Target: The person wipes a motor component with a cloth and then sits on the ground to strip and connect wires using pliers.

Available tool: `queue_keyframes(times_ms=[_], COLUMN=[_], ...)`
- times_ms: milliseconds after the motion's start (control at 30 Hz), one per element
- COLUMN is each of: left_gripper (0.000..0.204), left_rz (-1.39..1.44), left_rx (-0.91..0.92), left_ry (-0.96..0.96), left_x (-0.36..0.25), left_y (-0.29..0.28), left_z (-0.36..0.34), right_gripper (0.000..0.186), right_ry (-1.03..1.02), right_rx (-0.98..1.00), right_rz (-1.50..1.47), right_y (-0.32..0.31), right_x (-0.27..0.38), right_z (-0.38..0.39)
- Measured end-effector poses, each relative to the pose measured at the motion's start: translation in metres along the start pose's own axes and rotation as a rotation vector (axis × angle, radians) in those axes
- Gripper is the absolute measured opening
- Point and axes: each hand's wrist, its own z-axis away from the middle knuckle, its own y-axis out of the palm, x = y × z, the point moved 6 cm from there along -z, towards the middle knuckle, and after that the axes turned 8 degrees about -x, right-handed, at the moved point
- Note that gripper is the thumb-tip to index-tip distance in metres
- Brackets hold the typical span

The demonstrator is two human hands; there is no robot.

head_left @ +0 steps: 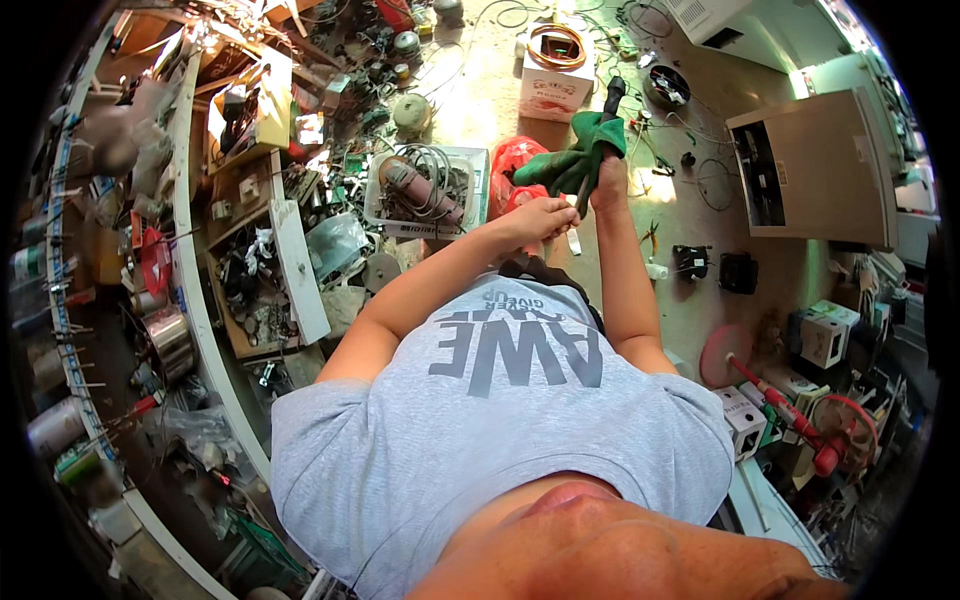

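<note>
My right hand (pixel 609 183) is closed on a dark green cloth glove (pixel 590 138), held up in front of me. A dark, elongated object (pixel 613 94) sticks out beyond the glove; I cannot tell what it is. My left hand (pixel 545 216) is closed at the lower end of a dark strip hanging by the glove; what its fingers grip is unclear. A red plastic bag (pixel 514 157) lies just beyond my hands. Left of it is a clear tub (pixel 381 210) holding a pinkish cylinder (pixel 419 190), tubing and small parts.
A white box (pixel 555 92) with a copper coil (pixel 557 46) stands ahead. A large beige cabinet (pixel 830 165) sits at the right, near black parts (pixel 690 262) on the floor. Wooden shelving (pixel 240 180) crowded with scrap lines the left. A red fan (pixel 840 435) is at the lower right.
</note>
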Motion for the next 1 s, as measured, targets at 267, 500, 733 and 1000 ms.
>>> queue_keyframes(times_ms=[267,500,733,1000], left_gripper=[0.021,0.042,0.032,0.024], left_rz=[0.123,-0.386,0.232,0.509], left_rx=[-0.358,-0.361,-0.433,-0.672], left_ry=[0.019,0.2,0.365,0.637], left_x=[-0.002,-0.04,-0.088,-0.152], left_y=[-0.034,-0.089,-0.089,-0.177], left_z=[-0.019,-0.017,-0.03,0.011], right_gripper=[0.024,0.013,0.02,0.02], right_ry=[0.075,-0.334,-0.438,-0.299], right_rx=[0.049,0.116,0.181,0.164], right_rz=[0.188,0.57,0.992,0.968], right_y=[0.018,0.016,0.023,-0.019], right_x=[-0.026,-0.008,-0.013,-0.018], right_z=[0.039,0.032,0.043,0.054])
